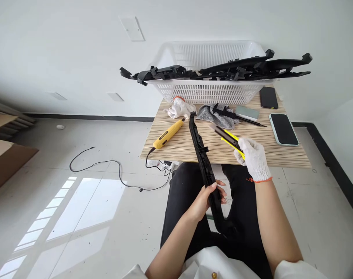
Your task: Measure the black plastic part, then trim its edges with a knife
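My bare left hand is wrapped round the lower part of a long black plastic part. That part slants over my lap, its upper end above the table and its lower end dark against my trousers. In a white knit glove with an orange cuff, my right hand grips a yellow and black utility knife. The knife's blade points up and left, apart from the black part. Near the blade, a grey cloth lies under a black caliper.
Behind stands a white plastic basket with several black parts jutting over its rim. On the table lie a yellow corded tool, a white glove, a phone and a black flat device. A cable runs across the floor.
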A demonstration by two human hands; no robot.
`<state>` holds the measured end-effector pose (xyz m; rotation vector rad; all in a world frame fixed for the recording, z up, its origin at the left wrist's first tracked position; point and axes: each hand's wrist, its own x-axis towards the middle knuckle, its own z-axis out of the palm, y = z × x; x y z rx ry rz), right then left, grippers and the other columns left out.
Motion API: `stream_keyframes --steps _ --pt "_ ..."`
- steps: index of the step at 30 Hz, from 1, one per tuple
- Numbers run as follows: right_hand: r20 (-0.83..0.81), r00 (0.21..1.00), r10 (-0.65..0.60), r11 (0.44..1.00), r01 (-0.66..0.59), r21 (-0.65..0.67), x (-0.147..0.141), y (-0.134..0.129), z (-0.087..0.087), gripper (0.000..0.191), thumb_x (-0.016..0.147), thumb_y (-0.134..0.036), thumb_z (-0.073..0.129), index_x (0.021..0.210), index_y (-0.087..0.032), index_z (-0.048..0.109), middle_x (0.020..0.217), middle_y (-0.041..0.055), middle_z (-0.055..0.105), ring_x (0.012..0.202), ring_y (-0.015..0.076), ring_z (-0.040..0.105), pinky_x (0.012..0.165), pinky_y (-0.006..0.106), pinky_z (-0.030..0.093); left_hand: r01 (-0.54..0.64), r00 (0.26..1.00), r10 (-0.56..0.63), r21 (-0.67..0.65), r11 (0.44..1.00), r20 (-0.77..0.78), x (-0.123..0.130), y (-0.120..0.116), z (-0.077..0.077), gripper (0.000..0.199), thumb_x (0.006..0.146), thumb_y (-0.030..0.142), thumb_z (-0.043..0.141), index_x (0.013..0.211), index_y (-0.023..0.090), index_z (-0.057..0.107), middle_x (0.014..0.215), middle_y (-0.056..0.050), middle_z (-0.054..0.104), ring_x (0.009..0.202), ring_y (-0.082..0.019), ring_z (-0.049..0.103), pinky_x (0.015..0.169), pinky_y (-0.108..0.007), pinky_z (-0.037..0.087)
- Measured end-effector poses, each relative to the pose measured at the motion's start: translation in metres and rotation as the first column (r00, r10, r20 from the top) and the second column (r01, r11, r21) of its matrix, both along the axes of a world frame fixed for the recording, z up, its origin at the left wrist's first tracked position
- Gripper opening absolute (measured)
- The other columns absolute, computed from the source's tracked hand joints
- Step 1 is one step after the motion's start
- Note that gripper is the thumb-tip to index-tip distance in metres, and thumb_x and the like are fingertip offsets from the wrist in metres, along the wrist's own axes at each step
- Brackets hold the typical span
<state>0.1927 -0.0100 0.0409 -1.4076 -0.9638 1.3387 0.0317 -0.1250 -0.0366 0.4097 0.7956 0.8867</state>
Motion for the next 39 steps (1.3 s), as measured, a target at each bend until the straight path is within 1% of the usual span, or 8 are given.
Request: stream_keyframes --steps 4,13,17,22,28,33,35,39 --pt "0.029 0.994 0.103 0.994 -0.102 -0.031 0.003 -0.001 0.001 0.031 0.079 -0.036 0.064 0.063 -0.020 0.043 0.045 -0.0040 0.045 0.037 0.0058 0.038 0.034 0.016 0.020 -0.143 0.988 0.141 -0.037 0.989 -0.061 0.000 -0.001 0.002 0.040 0.080 0.052 0.067 0.094 0.014 0.065 0.070 -0.002 0.063 0.056 -0.012 0.057 0.060 -0.026 0.049" --pt "-0.021 0.998 -0.066 0.996 0.068 0.057 -0.003 -0.002 -0.006 0.022 0.079 -0.036 0.065 0.071 -0.019 0.054 0.049 -0.0033 0.050 0.040 0.0062 0.042 0.036 0.016 0.026 -0.015 0.982 0.025 0.054 0.998 -0.186 0.005 -0.001 0.007 0.039 0.079 0.046 0.070 0.097 0.012 0.063 0.072 -0.003 0.065 0.058 -0.015 0.061 0.059 -0.028 0.048" --pt "0.000 0.999 0.047 0.998 -0.046 0.041 -0.005 -0.002 -0.006 0.026 0.077 -0.035 0.068 0.065 -0.019 0.051 0.046 -0.0046 0.045 0.038 0.0055 0.040 0.034 0.016 0.023 -0.044 0.987 0.046 0.020 0.999 -0.154 0.011 -0.003 0.008 0.036 0.079 0.046 0.070 0.092 0.013 0.063 0.063 0.002 0.058 0.055 -0.014 0.060 0.061 -0.028 0.049" --pt "-0.066 0.976 -0.209 0.975 0.213 0.070 -0.008 0.001 -0.006 0.023 0.078 -0.039 0.065 0.071 -0.020 0.053 0.048 -0.0038 0.049 0.041 0.0078 0.045 0.036 0.016 0.029 -0.012 0.991 0.016 0.035 0.999 -0.134 0.013 -0.001 0.009 0.038 0.078 0.048 0.071 0.093 0.014 0.062 0.063 0.001 0.061 0.063 -0.016 0.064 0.072 -0.032 0.053" --pt "0.101 0.986 0.131 0.991 -0.130 -0.014 0.009 -0.003 -0.003 0.016 0.069 -0.027 0.071 0.074 -0.019 0.057 0.048 -0.0044 0.051 0.039 0.0059 0.038 0.035 0.017 0.026 -0.086 0.952 0.107 0.087 0.992 -0.285 -0.008 0.001 0.009 0.036 0.082 0.048 0.067 0.093 0.014 0.063 0.063 0.002 0.061 0.051 -0.010 0.054 0.058 -0.025 0.046" --pt "0.140 0.990 -0.022 0.996 0.010 0.087 0.001 -0.006 -0.004 0.017 0.070 -0.029 0.071 0.076 -0.019 0.058 0.050 -0.0059 0.050 0.041 0.0060 0.038 0.037 0.018 0.030 0.047 0.974 -0.030 0.070 0.996 -0.223 0.012 -0.002 0.006 0.039 0.083 0.052 0.064 0.090 0.014 0.063 0.058 0.002 0.058 0.041 -0.009 0.049 0.049 -0.024 0.043" --pt "0.153 0.988 0.017 0.997 -0.028 0.068 -0.001 -0.006 -0.004 0.017 0.070 -0.028 0.071 0.074 -0.018 0.058 0.050 -0.0055 0.050 0.041 0.0062 0.038 0.037 0.019 0.030 0.087 0.965 -0.061 0.090 0.992 -0.255 0.013 -0.001 0.004 0.041 0.083 0.053 0.064 0.091 0.013 0.063 0.059 0.001 0.059 0.042 -0.009 0.051 0.048 -0.024 0.042" --pt "0.146 0.988 0.050 0.998 -0.056 0.035 0.005 -0.006 -0.002 0.016 0.070 -0.029 0.070 0.075 -0.018 0.058 0.049 -0.0052 0.049 0.041 0.0067 0.038 0.037 0.019 0.028 0.012 0.944 0.018 0.089 0.996 -0.330 0.000 0.001 0.004 0.039 0.083 0.050 0.065 0.093 0.013 0.063 0.060 0.002 0.060 0.044 -0.009 0.052 0.051 -0.025 0.045"
